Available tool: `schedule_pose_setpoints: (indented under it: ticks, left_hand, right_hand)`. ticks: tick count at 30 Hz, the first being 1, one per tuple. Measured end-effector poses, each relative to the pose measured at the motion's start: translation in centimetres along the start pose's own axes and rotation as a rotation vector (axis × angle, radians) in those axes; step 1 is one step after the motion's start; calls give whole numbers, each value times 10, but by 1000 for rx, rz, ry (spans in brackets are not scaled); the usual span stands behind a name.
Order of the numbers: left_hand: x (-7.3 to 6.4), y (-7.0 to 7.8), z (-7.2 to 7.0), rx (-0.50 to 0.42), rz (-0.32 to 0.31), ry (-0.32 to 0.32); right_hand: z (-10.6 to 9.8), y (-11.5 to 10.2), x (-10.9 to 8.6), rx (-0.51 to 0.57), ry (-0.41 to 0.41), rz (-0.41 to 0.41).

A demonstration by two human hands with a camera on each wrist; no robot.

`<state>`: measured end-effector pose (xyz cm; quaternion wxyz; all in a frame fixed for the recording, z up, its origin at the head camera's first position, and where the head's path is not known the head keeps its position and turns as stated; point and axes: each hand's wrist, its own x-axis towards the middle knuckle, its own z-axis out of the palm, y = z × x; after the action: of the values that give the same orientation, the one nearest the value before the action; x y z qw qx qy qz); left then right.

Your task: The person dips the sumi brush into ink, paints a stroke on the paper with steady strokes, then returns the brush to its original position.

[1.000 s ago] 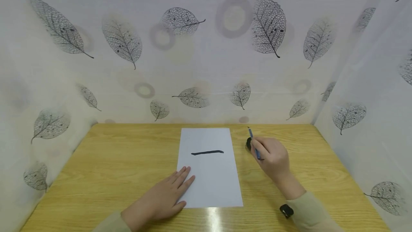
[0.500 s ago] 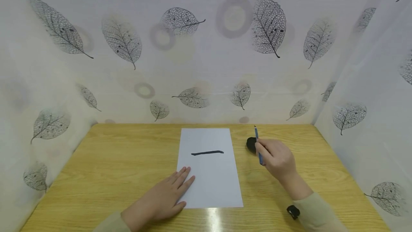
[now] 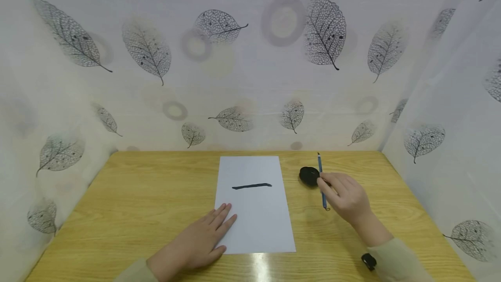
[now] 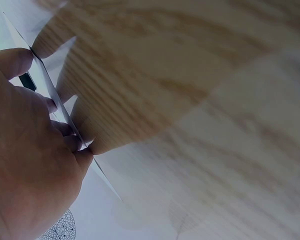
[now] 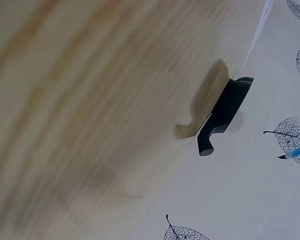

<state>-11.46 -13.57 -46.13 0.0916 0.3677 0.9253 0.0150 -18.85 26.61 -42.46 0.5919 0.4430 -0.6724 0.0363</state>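
Observation:
A white sheet of paper point(image 3: 254, 225) lies on the wooden table, bearing one thick black horizontal stroke point(image 3: 252, 186). My left hand point(image 3: 201, 239) rests on its lower left edge, fingers extended and spread; in the left wrist view the fingertips meet the paper's edge. Between thumb and fingers my right hand point(image 3: 347, 197) pinches a blue-handled writing brush point(image 3: 323, 197), its dark tip pointing up and away. Just left of the brush sits a small black ink dish point(image 3: 308, 176). The right wrist view shows the dish's short spout-like stub point(image 5: 206, 145) and the brush's dark tip point(image 5: 282, 157).
The wooden table point(image 3: 148, 186) ends at a pale curtain point(image 3: 250, 73) with a leaf print, which surrounds it at the back and sides. A small black device point(image 3: 369, 261) is at the right sleeve.
My right hand has moved to the right and slightly toward me with the brush, uncovering the ink dish. The brush now stands more upright in view. Left hand and paper have stayed put.

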Motion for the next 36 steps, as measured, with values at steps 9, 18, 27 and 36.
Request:
schedule_pose_setpoints:
  ticks: [9,18,27,36]
  left_hand:
    - [2,-2,3,8,4,16]
    - [2,-3,1,6,13,30]
    - [3,-3,3,18,4,11]
    - [0,-2,3,10,-2,9]
  right_hand:
    - [-10,6,-11,-13,-81,-33]
    - [-17,11,-19,-9,-127,-74]
    - [-22,14,-29,-10,-192,-160]
    - [-21,14,-40,11,-294,-235]
